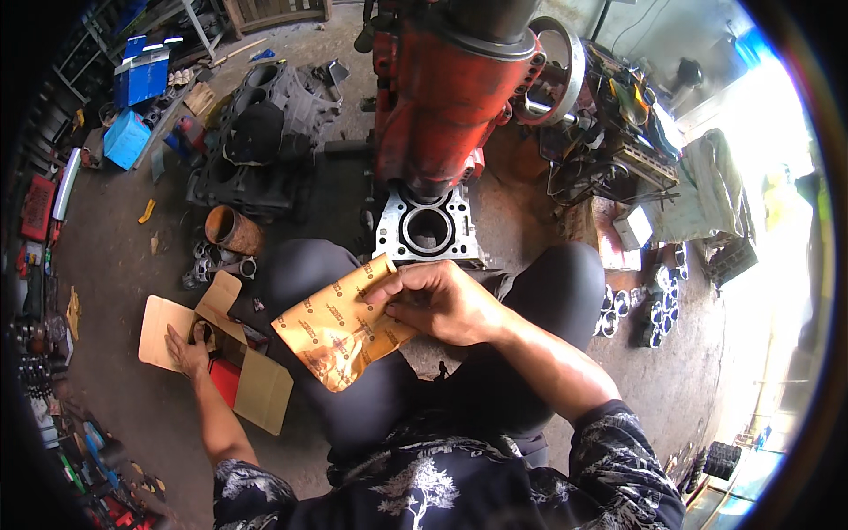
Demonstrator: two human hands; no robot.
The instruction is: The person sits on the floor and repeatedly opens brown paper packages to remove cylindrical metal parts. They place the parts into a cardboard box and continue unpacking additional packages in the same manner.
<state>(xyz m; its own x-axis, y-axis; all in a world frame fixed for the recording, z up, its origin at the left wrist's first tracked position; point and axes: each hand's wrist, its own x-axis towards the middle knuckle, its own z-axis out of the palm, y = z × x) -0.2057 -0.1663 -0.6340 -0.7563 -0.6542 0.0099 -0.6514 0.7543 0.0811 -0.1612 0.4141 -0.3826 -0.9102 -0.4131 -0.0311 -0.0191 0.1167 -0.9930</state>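
My right hand (450, 305) pinches the upper edge of a flat golden-brown packet (340, 325) with repeated dark print. The packet hangs tilted over my left thigh, its lower end creased and shiny. My left hand (188, 355) reaches down to an open cardboard box (265, 393) on the floor at the left. Its fingers are apart and lie against the inside of one raised flap. Something red shows in the box; the rest of its inside is shadowed. Between my knees stands a grey metal engine block (389, 237) with a round bore, beneath a red machine (446, 106).
A rusty cylinder (234, 231) stands at the left, before a dark engine block (256, 146). Small metal parts (658, 309) lie on the floor at the right, near a white box (632, 227). Tools and parts line the far left. A handwheel (565, 75) juts out beside the machine.
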